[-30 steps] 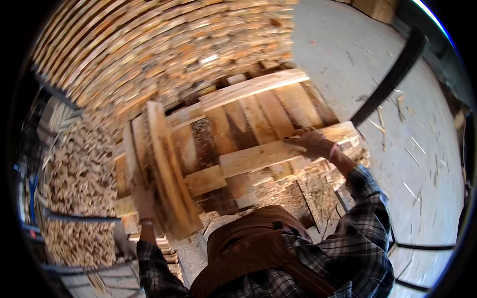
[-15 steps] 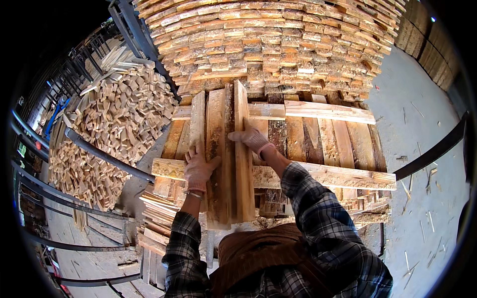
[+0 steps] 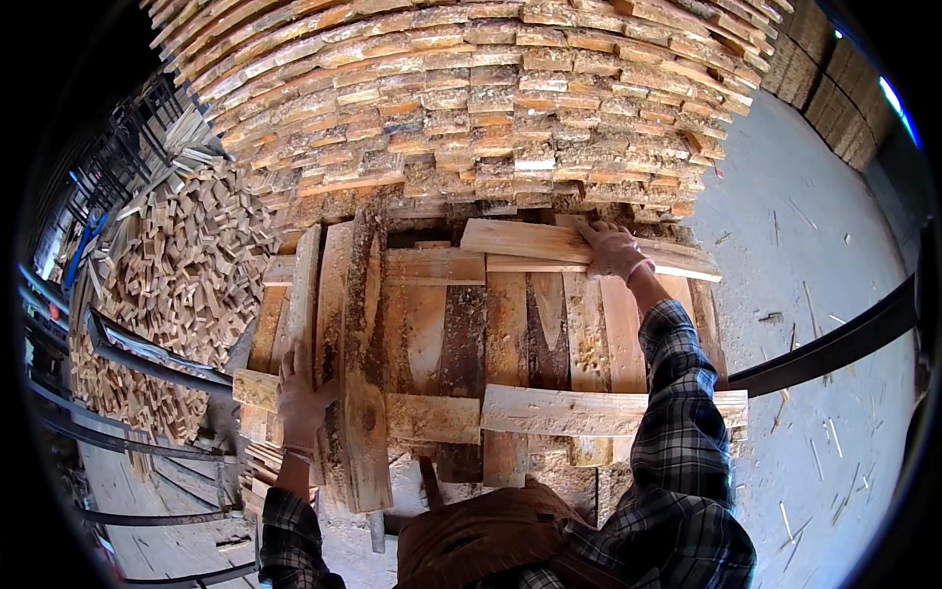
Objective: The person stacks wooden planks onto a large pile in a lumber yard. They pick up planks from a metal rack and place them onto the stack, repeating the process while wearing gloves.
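Note:
Three long rough boards (image 3: 365, 432) lie lengthwise side by side at the left of a stack, the rightmost bark-covered in part. My left hand (image 3: 302, 402), in a pale glove, rests on the leftmost board (image 3: 306, 285), fingers stretched forward and thumb out to the side. At the stack's far side, my gloved right hand (image 3: 616, 251) is closed over a pale wooden slat (image 3: 525, 240). That slat slants across the far crosspiece (image 3: 432, 265); its part beneath my hand is hidden. A near crosspiece (image 3: 559, 410) runs parallel, closer to me.
Behind the stack rises a tall pile of layered boards (image 3: 471, 108). A heap of short offcuts (image 3: 177, 285) lies to the left beside dark metal rails (image 3: 157, 353). A curved black bar (image 3: 834, 334) extends on the right, over grey floor (image 3: 814, 226) with scattered splinters.
My right hand has left the lengthwise boards and moved right to the slat at the far side. My left hand has slid slightly nearer. The whole view has shifted.

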The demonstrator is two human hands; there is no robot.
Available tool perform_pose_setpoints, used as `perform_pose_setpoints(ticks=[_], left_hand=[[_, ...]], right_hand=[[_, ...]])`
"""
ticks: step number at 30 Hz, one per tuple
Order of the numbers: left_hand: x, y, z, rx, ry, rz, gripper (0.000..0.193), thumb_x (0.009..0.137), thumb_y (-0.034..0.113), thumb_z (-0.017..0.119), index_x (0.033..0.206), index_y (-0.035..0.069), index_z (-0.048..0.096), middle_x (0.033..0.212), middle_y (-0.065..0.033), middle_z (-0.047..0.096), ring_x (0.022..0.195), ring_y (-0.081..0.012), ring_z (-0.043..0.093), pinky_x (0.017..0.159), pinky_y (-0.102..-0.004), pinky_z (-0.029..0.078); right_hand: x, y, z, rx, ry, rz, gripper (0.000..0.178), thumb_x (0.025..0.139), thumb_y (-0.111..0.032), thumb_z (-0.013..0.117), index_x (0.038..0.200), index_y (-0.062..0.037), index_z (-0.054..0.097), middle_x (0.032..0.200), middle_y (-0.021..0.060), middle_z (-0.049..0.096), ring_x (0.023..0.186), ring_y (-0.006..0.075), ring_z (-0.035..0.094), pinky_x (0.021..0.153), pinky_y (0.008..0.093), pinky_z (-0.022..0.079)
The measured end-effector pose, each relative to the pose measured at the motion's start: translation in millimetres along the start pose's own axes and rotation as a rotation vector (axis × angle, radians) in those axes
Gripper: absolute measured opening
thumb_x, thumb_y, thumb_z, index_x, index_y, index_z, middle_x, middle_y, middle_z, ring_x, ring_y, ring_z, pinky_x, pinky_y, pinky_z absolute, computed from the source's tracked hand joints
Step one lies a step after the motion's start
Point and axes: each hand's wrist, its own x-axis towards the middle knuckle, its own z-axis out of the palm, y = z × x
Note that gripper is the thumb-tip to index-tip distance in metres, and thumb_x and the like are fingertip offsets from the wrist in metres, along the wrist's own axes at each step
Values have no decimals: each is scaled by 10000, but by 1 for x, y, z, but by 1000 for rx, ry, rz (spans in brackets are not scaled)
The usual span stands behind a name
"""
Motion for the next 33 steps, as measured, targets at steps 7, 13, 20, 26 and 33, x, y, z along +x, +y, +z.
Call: perform_pose_setpoints(ticks=[7, 13, 20, 26, 33], left_hand=[[1, -16, 7, 89, 116, 42, 1006, 692, 325, 788, 1505, 155, 220, 1465, -239, 342, 1187, -391, 533, 982, -438, 470], [5, 26, -7, 116, -84, -285, 744, 709, 372, 789, 1279, -29, 527, 1193, -258, 602, 1074, -379, 613, 930, -450, 504], [3, 1, 5, 56, 21, -32, 1007, 741, 284, 781, 1523, 232, 148, 1319, -256, 521, 1148, -399, 567, 969, -436, 481], [1, -13, 5, -64, -5, -53, 1065, 679, 353, 806, 1525, 219, 175, 1508, -222, 293, 1316, -381, 415, 1042, -419, 413], [-3, 8, -6, 81, -108, -143, 997, 766, 429, 720, 1529, 172, 134, 1557, -161, 196, 1378, -389, 312, 1080, -451, 376]], right_hand=[[-17, -18, -36, 155, -295, 70, 878, 629, -176, 747, 1428, -198, 385, 1078, 177, 622, 1021, 370, 613, 838, 430, 502], [-104, -13, -39, 149, -360, -18, 918, 634, -261, 805, 1443, -231, 371, 1046, 168, 622, 944, 344, 625, 822, 414, 504], [-53, 28, -67, 294, -292, -22, 968, 577, -213, 838, 1443, -252, 409, 948, 144, 592, 841, 308, 610, 774, 395, 514], [-12, 41, -9, 289, -277, -151, 854, 602, -138, 778, 1389, -273, 475, 1071, 54, 695, 952, 303, 659, 874, 383, 512], [-35, 15, 18, 338, 152, -229, 642, 673, -142, 755, 1289, -116, 576, 958, 134, 694, 871, 299, 669, 789, 405, 539]])
